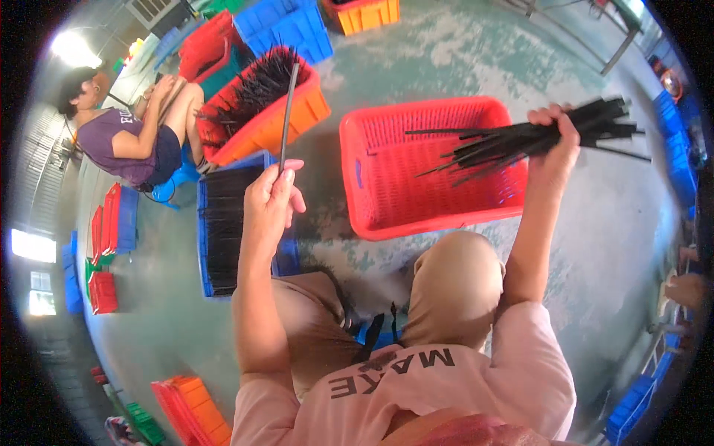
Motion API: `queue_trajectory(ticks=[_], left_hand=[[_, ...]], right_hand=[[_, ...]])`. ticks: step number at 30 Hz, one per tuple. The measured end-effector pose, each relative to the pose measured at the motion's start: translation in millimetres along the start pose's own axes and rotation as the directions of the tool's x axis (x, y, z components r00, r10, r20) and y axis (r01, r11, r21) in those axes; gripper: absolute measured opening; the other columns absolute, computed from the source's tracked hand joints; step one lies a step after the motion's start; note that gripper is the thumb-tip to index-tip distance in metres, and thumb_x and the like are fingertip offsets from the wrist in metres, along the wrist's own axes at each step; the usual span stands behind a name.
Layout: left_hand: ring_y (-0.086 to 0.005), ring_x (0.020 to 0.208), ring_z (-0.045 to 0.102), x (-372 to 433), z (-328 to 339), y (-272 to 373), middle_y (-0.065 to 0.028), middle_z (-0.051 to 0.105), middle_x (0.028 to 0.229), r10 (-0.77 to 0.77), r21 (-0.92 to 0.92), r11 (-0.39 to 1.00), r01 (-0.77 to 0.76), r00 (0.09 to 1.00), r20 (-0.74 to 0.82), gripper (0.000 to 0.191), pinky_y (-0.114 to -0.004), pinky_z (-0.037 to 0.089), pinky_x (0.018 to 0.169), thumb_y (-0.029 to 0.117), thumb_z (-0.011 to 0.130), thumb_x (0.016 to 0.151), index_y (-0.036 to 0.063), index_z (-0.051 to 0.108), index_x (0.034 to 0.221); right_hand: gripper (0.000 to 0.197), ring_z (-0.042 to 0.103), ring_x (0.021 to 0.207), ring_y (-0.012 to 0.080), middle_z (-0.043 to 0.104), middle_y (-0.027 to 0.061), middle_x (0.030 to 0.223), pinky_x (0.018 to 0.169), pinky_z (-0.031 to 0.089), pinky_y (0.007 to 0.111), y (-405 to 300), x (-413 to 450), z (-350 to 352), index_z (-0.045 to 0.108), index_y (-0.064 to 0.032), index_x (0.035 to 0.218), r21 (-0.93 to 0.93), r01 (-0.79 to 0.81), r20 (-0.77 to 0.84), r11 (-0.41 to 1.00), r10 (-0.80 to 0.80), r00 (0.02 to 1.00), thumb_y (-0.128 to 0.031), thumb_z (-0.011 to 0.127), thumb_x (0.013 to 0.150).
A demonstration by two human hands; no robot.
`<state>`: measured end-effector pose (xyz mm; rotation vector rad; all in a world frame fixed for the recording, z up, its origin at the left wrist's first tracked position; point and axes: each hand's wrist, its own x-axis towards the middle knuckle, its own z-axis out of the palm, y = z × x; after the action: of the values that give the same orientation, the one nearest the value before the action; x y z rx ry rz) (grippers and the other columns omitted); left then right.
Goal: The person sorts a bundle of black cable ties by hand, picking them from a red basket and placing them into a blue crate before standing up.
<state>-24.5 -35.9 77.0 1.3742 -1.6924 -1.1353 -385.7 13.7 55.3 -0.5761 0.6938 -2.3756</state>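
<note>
My left hand holds one thin, dark strip upright between thumb and fingers. My right hand is closed around a bundle of black strips, raised over the right side of a red plastic basket. The strips in the bundle lie roughly level and fan out at their left ends. The inside of the red basket shows no strips where it is visible. Left of my left hand, a blue crate holds many long black strips laid side by side. My left forearm hides part of that crate.
An orange crate with a red liner holds a tangle of black strips. Beside it, a person sits on a blue stool. Blue crates stand farther off, and stacked orange and red crates are at lower left.
</note>
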Motion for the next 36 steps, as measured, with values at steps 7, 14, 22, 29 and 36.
queue_trajectory(ticks=[7,14,22,29,36], left_hand=[[-0.0029,0.041,0.034,-36,8,31,0.0007,0.047,0.055,0.137,-0.284,0.955,-0.084,0.975,0.173,0.032,-0.018,0.025,0.039,0.029,0.042,0.093,0.0028,0.059,0.102],[-0.0032,0.043,0.037,-97,20,25,0.0014,0.047,0.054,0.212,-0.499,0.866,-0.007,0.910,0.355,0.029,-0.017,0.027,0.040,0.027,0.043,0.094,0.0043,0.060,0.102],[-0.0041,0.045,0.033,-137,-17,1,0.0012,0.045,0.056,0.161,-0.498,0.865,-0.056,0.972,0.170,0.028,-0.018,0.024,0.041,0.025,0.044,0.092,0.0034,0.059,0.102],[-0.0165,0.076,0.056,-149,30,25,-0.0105,0.062,0.086,0.207,-0.594,0.797,-0.108,0.973,0.100,0.037,-0.030,0.044,0.071,0.028,0.042,0.093,-0.0052,0.060,0.094],[-0.0150,0.066,0.060,-157,86,-5,-0.0084,0.061,0.081,0.072,-0.584,0.772,0.250,0.879,0.472,0.040,-0.025,0.048,0.057,0.036,0.039,0.093,0.0000,0.056,0.093]], right_hand=[[0.014,0.044,0.065,0.0097,0.045,0.0000,0.074,0.064,0.037,0.025,-105,-101,41,0.045,-0.0048,0.091,0.594,-0.233,0.320,0.770,0.040,0.947,-0.005,0.054,0.080],[0.018,0.040,0.057,0.0089,0.044,0.0004,0.070,0.055,0.036,0.025,-128,-193,60,0.046,-0.0049,0.093,0.326,-0.174,0.296,0.929,0.075,0.952,-0.010,0.055,0.078],[0.018,0.043,0.062,0.0119,0.048,0.0032,0.074,0.060,0.040,0.027,-137,-204,60,0.046,-0.0047,0.093,0.234,-0.133,0.228,0.963,0.079,0.970,-0.009,0.055,0.077],[0.011,0.053,0.055,0.0179,0.052,0.0095,0.065,0.054,0.046,0.029,-90,-213,92,0.049,0.0001,0.083,-0.224,-0.521,0.166,0.823,0.559,0.812,-0.005,0.051,0.073],[0.020,0.059,0.063,0.0172,0.059,0.0108,0.074,0.059,0.051,0.033,-52,-223,87,0.058,0.0017,0.084,-0.520,-0.614,-0.008,0.594,0.715,0.699,-0.016,0.056,0.073]])
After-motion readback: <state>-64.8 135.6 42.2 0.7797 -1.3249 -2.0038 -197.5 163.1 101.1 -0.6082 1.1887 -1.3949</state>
